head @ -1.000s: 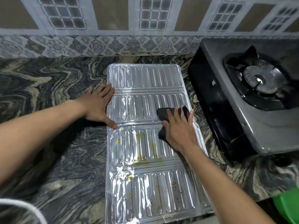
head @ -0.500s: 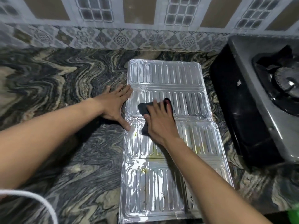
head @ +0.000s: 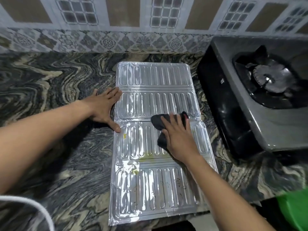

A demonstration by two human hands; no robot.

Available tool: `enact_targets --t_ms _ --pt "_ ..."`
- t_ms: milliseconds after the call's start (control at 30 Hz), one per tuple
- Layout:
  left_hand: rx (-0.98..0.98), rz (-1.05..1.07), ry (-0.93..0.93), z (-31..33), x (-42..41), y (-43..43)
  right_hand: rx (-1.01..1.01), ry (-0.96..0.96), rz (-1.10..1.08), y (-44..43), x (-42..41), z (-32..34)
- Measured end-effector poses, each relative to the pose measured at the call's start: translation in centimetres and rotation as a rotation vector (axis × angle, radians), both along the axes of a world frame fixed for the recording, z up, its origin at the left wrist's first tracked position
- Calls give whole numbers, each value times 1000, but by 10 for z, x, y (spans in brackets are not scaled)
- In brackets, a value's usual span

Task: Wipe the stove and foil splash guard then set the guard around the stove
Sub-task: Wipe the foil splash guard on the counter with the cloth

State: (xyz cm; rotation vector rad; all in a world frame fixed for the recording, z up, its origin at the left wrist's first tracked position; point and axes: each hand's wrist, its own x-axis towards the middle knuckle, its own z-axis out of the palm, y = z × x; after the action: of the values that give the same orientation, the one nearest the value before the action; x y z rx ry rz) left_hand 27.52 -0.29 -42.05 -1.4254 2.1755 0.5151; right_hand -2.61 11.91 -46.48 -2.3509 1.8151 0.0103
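Observation:
The foil splash guard (head: pixel 150 84) lies flat and unfolded on the marbled counter, its ribbed panels running from the wall toward me, with yellowish stains and dark specks on the nearer panels. My right hand (head: pixel 179 139) presses a dark cloth (head: pixel 160 122) onto the guard's right middle part. Flat at the guard's left edge, my left hand (head: pixel 103 109) has its fingers spread and its thumb on the foil. The grey gas stove (head: pixel 260 130) with its black burner grate stands to the right of the guard.
The patterned tile wall (head: pixel 116 39) rises behind the counter (head: pixel 50 80). A green object (head: pixel 295 209) shows at the bottom right corner. A white cord (head: pixel 33 204) curves across the bottom left. The counter's front edge runs just under the guard's near end.
My right hand slid the cloth to the guard's left side, then back to the right. My left hand kept its place on the guard's left edge.

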Motion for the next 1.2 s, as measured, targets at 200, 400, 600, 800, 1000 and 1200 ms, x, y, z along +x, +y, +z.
enact_targets --t_ms 200,400,600,800,1000,1200 --pt "-83 -22 7 9 -6 20 9 -18 -125 1 -27 0" --pt "-31 -29 -9 0 -5 80 1 -22 -100 -5 -30 -4" --pt "-27 33 -16 -2 -6 82 62 -34 -49 -11 -44 1" --pt "-13 39 39 -2 -5 83 -47 -2 -235 41 -42 -3" --pt "-24 30 49 -8 0 83 -35 -55 -211 33 13 -1" --pt "-36 38 50 -8 0 84 -21 -86 134 5 85 9"
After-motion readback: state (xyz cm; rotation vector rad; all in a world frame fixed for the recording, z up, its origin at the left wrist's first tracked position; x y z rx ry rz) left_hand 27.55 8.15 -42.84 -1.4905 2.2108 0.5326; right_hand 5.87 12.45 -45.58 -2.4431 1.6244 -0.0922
